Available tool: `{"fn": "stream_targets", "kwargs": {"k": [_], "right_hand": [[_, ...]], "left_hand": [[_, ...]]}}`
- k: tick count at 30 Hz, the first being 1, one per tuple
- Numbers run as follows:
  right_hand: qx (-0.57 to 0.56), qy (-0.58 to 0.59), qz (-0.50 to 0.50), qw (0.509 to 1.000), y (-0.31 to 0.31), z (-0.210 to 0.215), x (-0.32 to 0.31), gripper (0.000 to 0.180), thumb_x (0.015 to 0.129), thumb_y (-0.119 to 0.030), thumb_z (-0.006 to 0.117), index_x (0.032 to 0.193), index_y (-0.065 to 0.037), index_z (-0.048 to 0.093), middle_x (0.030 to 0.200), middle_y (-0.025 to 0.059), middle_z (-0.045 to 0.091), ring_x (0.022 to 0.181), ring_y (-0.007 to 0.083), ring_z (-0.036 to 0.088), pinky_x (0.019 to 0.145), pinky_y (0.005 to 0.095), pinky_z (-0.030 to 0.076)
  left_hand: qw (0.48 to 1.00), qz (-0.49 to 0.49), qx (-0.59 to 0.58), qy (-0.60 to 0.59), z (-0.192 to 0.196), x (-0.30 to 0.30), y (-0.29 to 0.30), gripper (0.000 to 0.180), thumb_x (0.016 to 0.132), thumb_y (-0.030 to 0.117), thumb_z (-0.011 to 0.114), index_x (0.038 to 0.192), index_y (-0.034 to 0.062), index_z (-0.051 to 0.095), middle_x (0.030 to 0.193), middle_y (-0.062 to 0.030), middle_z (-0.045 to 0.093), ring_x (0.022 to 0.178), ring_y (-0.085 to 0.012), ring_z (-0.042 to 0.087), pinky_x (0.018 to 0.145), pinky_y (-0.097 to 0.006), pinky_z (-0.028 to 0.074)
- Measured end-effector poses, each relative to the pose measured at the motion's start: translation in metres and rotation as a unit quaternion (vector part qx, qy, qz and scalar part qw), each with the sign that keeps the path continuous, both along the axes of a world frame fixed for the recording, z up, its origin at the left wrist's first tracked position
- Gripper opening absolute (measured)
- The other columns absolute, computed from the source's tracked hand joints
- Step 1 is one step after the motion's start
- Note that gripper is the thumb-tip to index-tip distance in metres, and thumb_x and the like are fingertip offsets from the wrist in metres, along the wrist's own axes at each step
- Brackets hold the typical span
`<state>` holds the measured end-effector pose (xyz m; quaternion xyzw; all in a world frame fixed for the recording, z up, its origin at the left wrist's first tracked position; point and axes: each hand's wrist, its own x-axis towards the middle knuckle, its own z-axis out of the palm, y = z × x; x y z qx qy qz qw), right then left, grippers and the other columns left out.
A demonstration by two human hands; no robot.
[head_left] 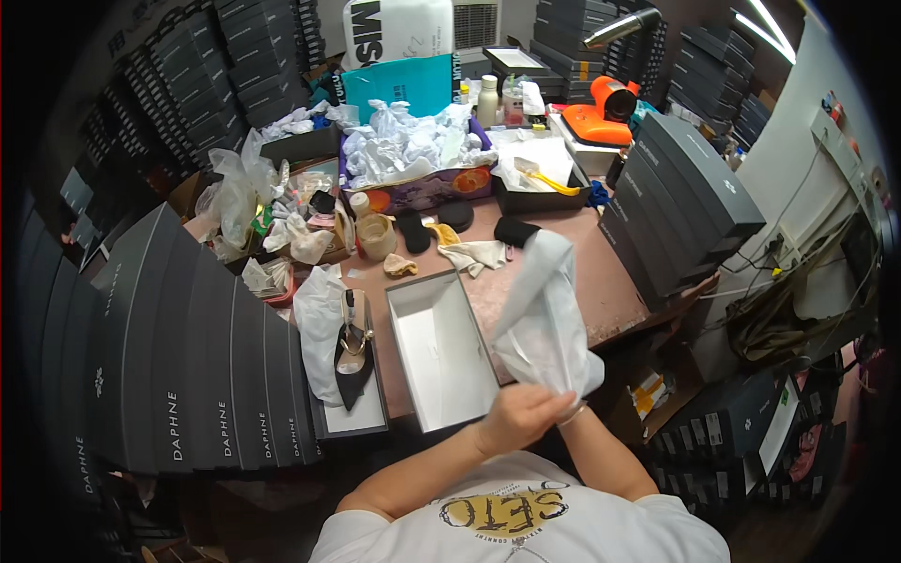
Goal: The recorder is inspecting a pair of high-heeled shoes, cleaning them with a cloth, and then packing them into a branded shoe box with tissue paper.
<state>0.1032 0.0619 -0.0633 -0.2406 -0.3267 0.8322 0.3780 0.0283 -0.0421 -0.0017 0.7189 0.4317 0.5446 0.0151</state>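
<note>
**Desk:** What's taking up the most room on your feed?

**Me:** I'm seeing a long fanned row of dark grey shoe boxes (178, 347) curving along the left, and another leaning stack of grey boxes (690, 197) on the right. Between them the brownish desk (591, 281) is carrying everything else.

**Desk:** And in the middle?

**Me:** An open white shoe box (439, 347) is lying near the front edge, empty inside. Just left of it, its lid (355, 413) is sitting face up, and a black pointed heeled shoe (353, 361) is resting on it beside a crumpled white bag (321, 333).

**Desk:** Where's the thing being handled?

**Me:** The white dust bag (544, 319) is being held up over the desk's front edge, right of the open box, its top rising toward the centre.

**Desk:** How are the grips?

**Me:** The left hand (516, 413) is closing its grip tight around the bag's lower end. The right hand (572, 408) is mostly hiding behind the bag and the left hand; it seems to be pinching the same end, but I cannot tell how far its grip is closed.

**Desk:** Anything smaller?

**Me:** Farther back, a box heaped with crumpled white paper (404, 145), an orange device (605, 113), and a yellow brush (540, 174) in a dark tray.
</note>
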Motion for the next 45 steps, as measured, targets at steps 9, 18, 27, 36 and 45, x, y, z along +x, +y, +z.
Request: {"fn": "stream_targets", "kwargs": {"k": [9, 18, 27, 36, 45], "right_hand": [[0.139, -0.140, -0.022, 0.980, 0.057, -0.023, 0.007, 0.030, 0.090, -0.022, 0.053, 0.112, -0.001, 0.055, 0.107, 0.0165, 0.062, 0.086, 0.0283, 0.064, 0.075, 0.0416, 0.053], [0.657, -0.334, 0.358, 0.573, 0.004, 0.059, -0.009, 0.037, 0.082, -0.012, 0.063, 0.116, -0.001, 0.053, 0.113, 0.0225, 0.059, 0.101, 0.0381, 0.059, 0.085, 0.0419, 0.049], [0.878, -0.194, 0.221, 0.378, -0.050, 0.135, -0.076, 0.079, 0.072, -0.023, 0.072, 0.142, -0.020, 0.037, 0.140, 0.0226, 0.037, 0.129, 0.0378, 0.039, 0.109, 0.0555, 0.022], [0.496, -0.237, 0.431, 0.716, 0.000, 0.059, -0.030, 0.089, 0.074, -0.017, 0.074, 0.146, -0.007, 0.024, 0.120, 0.0234, 0.055, 0.094, 0.0298, 0.063, 0.085, 0.0348, 0.048], [0.077, -0.130, 0.372, 0.916, 0.008, 0.067, 0.011, 0.074, 0.076, 0.003, 0.055, 0.143, 0.000, 0.025, 0.102, 0.0096, 0.058, 0.085, 0.0152, 0.060, 0.072, 0.0266, 0.053]], "left_hand": [[0.989, 0.055, -0.135, -0.032, -0.034, -0.023, -0.023, 0.047, 0.082, 0.008, 0.065, 0.126, 0.0054, 0.052, 0.101, -0.0147, 0.058, 0.093, -0.0299, 0.059, 0.080, -0.037, 0.050], [0.749, 0.428, -0.401, -0.307, -0.175, -0.288, -0.113, 0.045, 0.084, 0.024, 0.062, 0.120, -0.0024, 0.055, 0.106, -0.0230, 0.064, 0.100, -0.0355, 0.062, 0.087, -0.040, 0.047], [0.828, 0.177, -0.530, -0.044, 0.004, -0.196, -0.095, 0.036, 0.076, 0.018, 0.065, 0.108, 0.0020, 0.063, 0.091, -0.0184, 0.068, 0.087, -0.0307, 0.066, 0.075, -0.036, 0.050], [0.820, 0.356, -0.449, -0.016, -0.037, -0.277, -0.043, 0.061, 0.083, 0.018, 0.066, 0.137, 0.0062, 0.040, 0.089, -0.0146, 0.067, 0.080, -0.0273, 0.066, 0.070, -0.037, 0.052], [0.856, 0.437, -0.277, 0.023, -0.012, -0.278, -0.007, 0.027, 0.082, 0.021, 0.066, 0.067, -0.0012, 0.058, 0.063, -0.0163, 0.059, 0.060, -0.0325, 0.058, 0.057, -0.041, 0.045]]}}
